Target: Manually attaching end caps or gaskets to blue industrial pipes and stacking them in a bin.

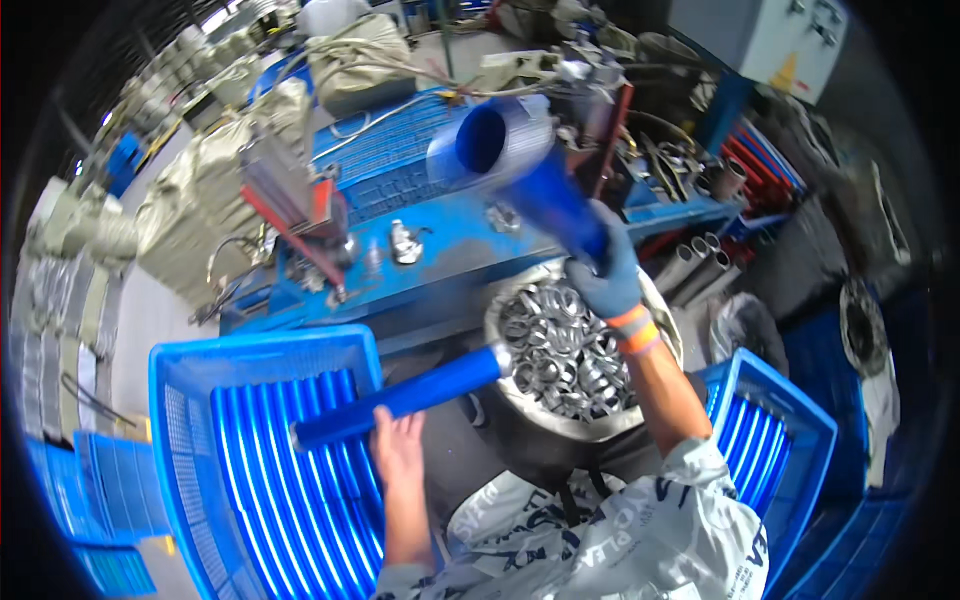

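Note:
My bare left hand (400, 447) holds a long blue tube (410, 390) from below, near its left end. That tube slants across the blue crate at the left, and its right end, with a pale metallic rim, reaches the edge of a round tub (600, 430). Many silvery metal rings (565, 355) fill the tub. Above it, my right hand (608, 275), in a blue-grey glove with an orange wristband, is closed round a second blue tube (560, 205). This tube is smeared by motion and points up and left over the bench, its far end showing a dark opening.
Blue tubes lie side by side in a left crate (165, 430) and a right crate (815, 430). Beyond is a blue workbench (455, 245) with a red-framed fixture (300, 215) and small metal parts. Steel pipes (700, 262) stand right of the tub; a grey cabinet (760, 40) is behind.

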